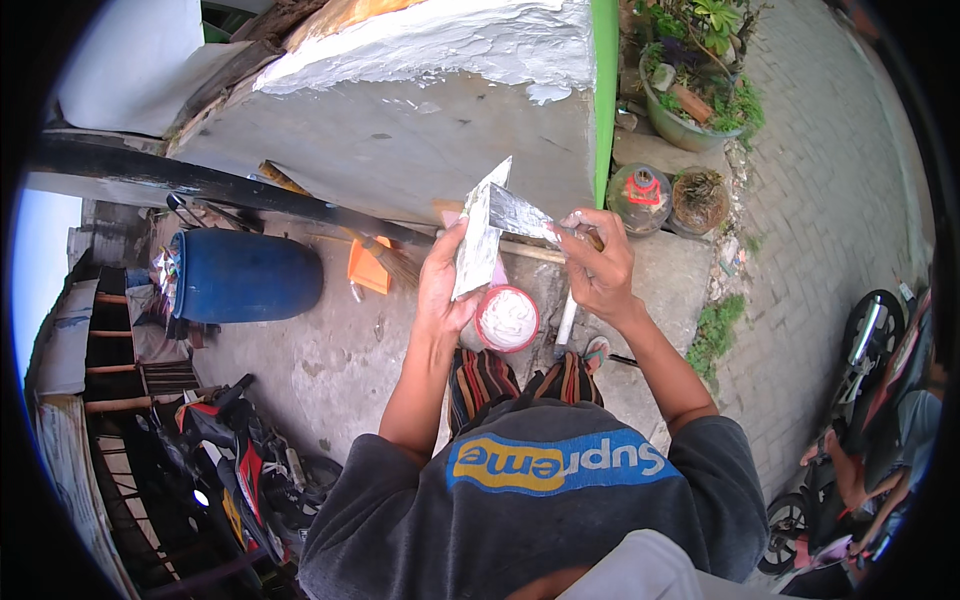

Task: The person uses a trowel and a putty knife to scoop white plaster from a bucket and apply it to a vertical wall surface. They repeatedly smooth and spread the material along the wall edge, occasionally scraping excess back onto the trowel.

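My left hand point(440, 277) is closed round a flat, putty-smeared plate point(474, 258) held in front of my chest. My right hand point(602, 268) grips a putty knife point(520, 214), its broad metal blade streaked with white and lying against or just over the plate's right side. Below both hands, near my feet, stands a round reddish tub point(509, 322) of white putty. In front of me rises a grey wall point(400, 140); a rough white coat point(450, 50) covers its upper part.
On the left lie a blue barrel point(250, 275), a broom point(395, 262) and an orange dustpan point(369, 264). Motorcycles stand at the lower left point(240, 450) and right. A plant pot point(680, 125) and a large bottle point(640, 200) sit right of the wall. Another person is at the far right.
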### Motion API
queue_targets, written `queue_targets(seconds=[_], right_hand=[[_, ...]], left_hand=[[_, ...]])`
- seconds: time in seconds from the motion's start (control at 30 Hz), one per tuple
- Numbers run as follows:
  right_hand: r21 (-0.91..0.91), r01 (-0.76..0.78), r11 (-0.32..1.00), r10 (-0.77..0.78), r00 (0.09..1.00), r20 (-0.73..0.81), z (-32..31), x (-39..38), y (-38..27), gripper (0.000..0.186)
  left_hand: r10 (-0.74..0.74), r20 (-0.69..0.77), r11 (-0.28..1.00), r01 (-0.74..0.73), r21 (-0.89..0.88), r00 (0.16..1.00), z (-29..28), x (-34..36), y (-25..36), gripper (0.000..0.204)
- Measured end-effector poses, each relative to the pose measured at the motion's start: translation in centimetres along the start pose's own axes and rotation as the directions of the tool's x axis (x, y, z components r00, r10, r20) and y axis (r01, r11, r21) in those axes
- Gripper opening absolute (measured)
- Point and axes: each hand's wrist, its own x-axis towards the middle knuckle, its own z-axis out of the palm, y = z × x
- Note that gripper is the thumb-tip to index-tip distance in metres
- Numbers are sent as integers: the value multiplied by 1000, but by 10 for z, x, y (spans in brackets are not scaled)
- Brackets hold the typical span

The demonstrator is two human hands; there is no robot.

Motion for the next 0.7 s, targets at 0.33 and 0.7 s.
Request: queue_targets(seconds=[0.33,0.7], right_hand=[[191,-125,974,139,988,-65,0,-3,2,38],[125,-272,954,264,962,75,-45,27,5,27]], left_hand=[[57,-119,997,-51,53,991,2,-15,9,20],[76,196,997,-72,-27,978,-34,-11,38,19]])
